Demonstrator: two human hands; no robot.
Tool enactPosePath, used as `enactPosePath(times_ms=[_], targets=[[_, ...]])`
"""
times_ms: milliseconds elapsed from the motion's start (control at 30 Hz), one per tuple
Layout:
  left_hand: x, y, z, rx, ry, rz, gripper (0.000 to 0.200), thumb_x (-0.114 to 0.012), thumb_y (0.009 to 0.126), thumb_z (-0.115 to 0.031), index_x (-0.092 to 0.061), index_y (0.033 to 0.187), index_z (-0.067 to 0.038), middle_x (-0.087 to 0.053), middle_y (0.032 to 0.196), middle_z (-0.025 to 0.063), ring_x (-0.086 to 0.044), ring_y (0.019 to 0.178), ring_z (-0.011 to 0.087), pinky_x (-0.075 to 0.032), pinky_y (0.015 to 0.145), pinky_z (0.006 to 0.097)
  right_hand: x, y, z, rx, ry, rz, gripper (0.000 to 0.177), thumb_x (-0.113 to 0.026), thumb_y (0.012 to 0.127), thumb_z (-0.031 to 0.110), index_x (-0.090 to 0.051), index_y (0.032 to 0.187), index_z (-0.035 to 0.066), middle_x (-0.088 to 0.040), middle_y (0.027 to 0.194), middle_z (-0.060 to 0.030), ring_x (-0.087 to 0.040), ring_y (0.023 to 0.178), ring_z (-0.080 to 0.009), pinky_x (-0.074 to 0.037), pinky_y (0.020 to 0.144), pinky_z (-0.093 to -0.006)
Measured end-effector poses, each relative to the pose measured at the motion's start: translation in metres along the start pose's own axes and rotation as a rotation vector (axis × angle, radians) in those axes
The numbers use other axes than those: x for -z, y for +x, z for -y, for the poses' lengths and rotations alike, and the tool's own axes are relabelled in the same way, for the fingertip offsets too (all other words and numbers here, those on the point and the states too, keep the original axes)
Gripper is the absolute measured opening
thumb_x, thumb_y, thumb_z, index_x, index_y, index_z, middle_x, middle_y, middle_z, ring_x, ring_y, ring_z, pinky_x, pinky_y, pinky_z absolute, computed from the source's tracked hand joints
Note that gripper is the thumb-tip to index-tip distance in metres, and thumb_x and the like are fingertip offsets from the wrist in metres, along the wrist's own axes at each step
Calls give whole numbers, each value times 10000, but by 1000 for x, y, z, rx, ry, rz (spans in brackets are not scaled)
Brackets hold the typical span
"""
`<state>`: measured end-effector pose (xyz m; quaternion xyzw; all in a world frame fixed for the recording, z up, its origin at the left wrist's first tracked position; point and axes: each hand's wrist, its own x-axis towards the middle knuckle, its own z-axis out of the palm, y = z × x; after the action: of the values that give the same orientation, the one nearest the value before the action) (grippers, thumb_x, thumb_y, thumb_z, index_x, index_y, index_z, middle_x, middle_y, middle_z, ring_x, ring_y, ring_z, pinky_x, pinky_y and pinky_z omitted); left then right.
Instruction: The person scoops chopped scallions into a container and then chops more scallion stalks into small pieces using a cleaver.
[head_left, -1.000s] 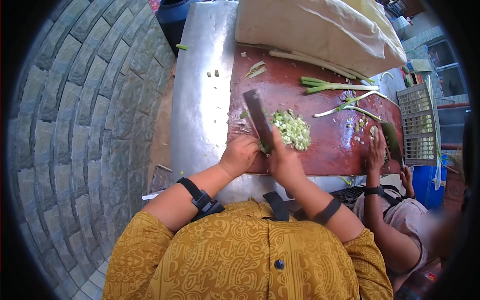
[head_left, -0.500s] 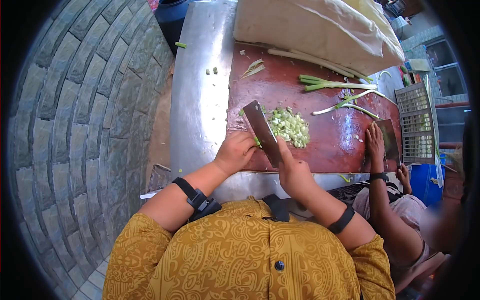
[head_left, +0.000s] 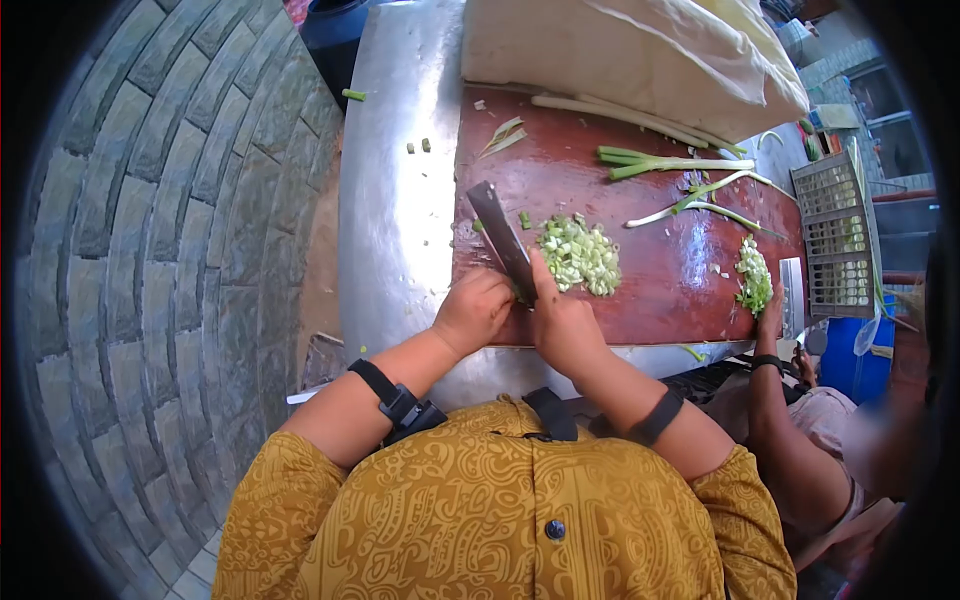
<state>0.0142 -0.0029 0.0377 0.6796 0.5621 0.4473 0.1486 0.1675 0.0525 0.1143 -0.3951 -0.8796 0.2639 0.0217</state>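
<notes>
My right hand [head_left: 568, 325] is closed round the near end of a cleaver [head_left: 500, 232], its blade slanting away to the far left over the red-brown board [head_left: 570, 150]. Close beside the blade's left face is my left hand [head_left: 474, 312], its fingers curled on a green spring onion piece [head_left: 478, 226] that is mostly hidden by the hand and the blade. To the right of the cleaver lies a heap of chopped spring onion [head_left: 580, 257]. One loose green piece [head_left: 525, 220] rests between the blade and the heap.
Whole spring onions [head_left: 675, 167] lie at the far right of the board, below a cloth-covered block [head_left: 620, 55]. At the right edge, a co-worker's hand [head_left: 771, 313] is beside another cleaver [head_left: 792, 297] and a chopped heap [head_left: 753, 277]. A plastic crate [head_left: 838, 240] stands beyond.
My right hand and the cleaver have shifted left, toward my left hand. The co-worker's cleaver has moved, and the chopped heap near it now shows.
</notes>
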Motion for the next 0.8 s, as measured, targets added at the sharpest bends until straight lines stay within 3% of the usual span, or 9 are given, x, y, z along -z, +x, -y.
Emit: enactPosePath(times_ms=[67, 167, 267, 300, 433, 533, 633, 767, 800], targets=[[3, 5, -3, -21, -3, -3, 88, -641, 679, 17, -586, 733, -26, -587, 780, 93, -567, 755, 286, -471, 705, 355, -14, 1, -19, 4, 115, -105, 695, -496, 799, 15, -223, 1436, 63, -603, 683, -241, -602, 586, -393, -471, 555, -484], [1, -3, 10, 56, 34, 227, 272, -720, 689, -149, -634, 933, -65, -583, 1027, 144, -544, 986, 322, -452, 844, 411, -1, -12, -36, -69, 391, -240, 654, -503, 841, 27, -249, 1437, 112, -610, 717, -226, -601, 543, -333, -475, 527, -442], [19, 21, -31, 60, 392, 200, 682, -775, 624, -430, -561, 1229, -200, -366, 1367, 208, -324, 1280, 395, -319, 1009, 541, 32, -43, -39, -277, 712, -268, 624, -480, 863, 2, -269, 1435, 133, -624, 748, -145, -575, 504, -180, -479, 488, -349], [13, 20, -23, 142, 428, 399, 999, -754, 520, -634, -373, 1396, -339, -74, 1505, 220, -44, 1377, 456, -138, 1057, 637, 42, -55, -44, -331, 735, -284, 621, -477, 864, 0, -268, 1435, 129, -625, 748, -130, -569, 507, -158, -479, 484, -338], [1, 39, -19, 251, 503, 449, 1022, -721, 557, -673, -307, 1427, -332, -61, 1503, 249, -39, 1359, 515, -138, 1048, 649, 56, -95, -71, -488, 704, -376, 609, -425, 878, -62, -246, 1440, 90, -614, 870, -95, -533, 504, -116, -450, 452, -264], [-16, 56, -16, 284, 506, 400, 1019, -707, 566, -683, -296, 1430, -334, -58, 1501, 258, -25, 1362, 511, -139, 1051, 645, 47, -115, -101, -445, 379, -388, 600, -444, 862, -58, -264, 1421, 63, -606, 928, -168, -535, 476, -138, -450, 444, -283], [-38, 75, -11, 196, 435, 326, 920, -739, 629, -574, -346, 1405, -274, -170, 1483, 237, -170, 1356, 455, -221, 1062, 581, 37, -114, -107, -496, 325, -406, 640, -488, 808, -14, -287, 1404, 104, -607, 832, -277, -604, 732, -440, -480, 640, -469], [-65, 83, -3, 10, 150, 307, 885, -762, 650, -501, -378, 1383, -188, -280, 1447, 195, -317, 1298, 428, -276, 1060, 549, 24, -97, -95, -383, 296, -435, 635, -512, 811, 25, -288, 1401, 97, -606, 821, -282, -604, 770, -448, -481, 665, -477], [-69, 83, -3, -28, 85, 318, 892, -762, 647, -505, -378, 1384, -178, -285, 1445, 189, -321, 1293, 431, -273, 1062, 553, 29, -92, -86, -452, 355, -336, 623, -502, 820, 1, -298, 1402, 92, -593, 973, -276, -601, 913, -397, -479, 756, -420]])
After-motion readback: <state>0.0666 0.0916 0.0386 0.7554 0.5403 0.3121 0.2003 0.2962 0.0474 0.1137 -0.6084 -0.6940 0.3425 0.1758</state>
